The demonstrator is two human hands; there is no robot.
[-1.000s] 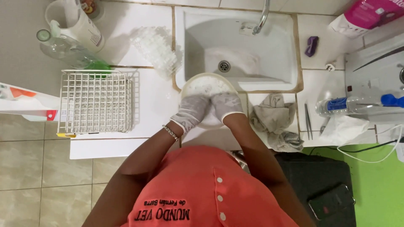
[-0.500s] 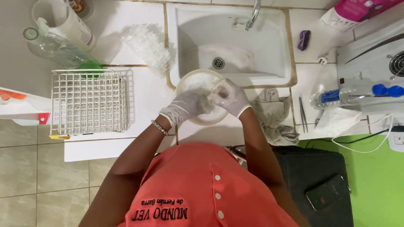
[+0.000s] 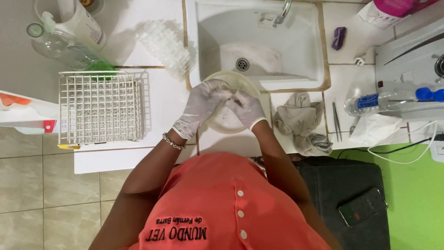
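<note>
- The bowl (image 3: 229, 104) sits on the counter (image 3: 162, 115) at the front rim of the sink (image 3: 259, 46), partly over the edge; both gloved hands are in it.
- The left hand (image 3: 201, 104) curls over the bowl's left rim, fingers closed on it; the right hand (image 3: 245, 109) presses into the bowl, fingers bent around something small and dark that cannot be made out.
- Risk: the gloves look wet, so the bowl may slip and tip into the sink or slide off the counter's near edge.
- Risk: splashes from the bowl could reach the grey cloth (image 3: 300, 122) and the tweezers (image 3: 336, 121) just to the right.
- Risk: further right, a white cable (image 3: 402, 155) and a white appliance (image 3: 411, 60) stand near the wet area; water there would be a hazard.
- Packages: a clear bottle with green liquid (image 3: 64, 46) lies at top left beside a white jug (image 3: 85, 23) with a printed label.
- A clear water bottle (image 3: 388, 99) with a blue label and blue cap lies on the right.
- A pink-and-white pack (image 3: 393, 8) sits in the top right corner; a white box (image 3: 23, 115) with red and orange marks lies at the left edge, by the wire rack (image 3: 99, 106).
</note>
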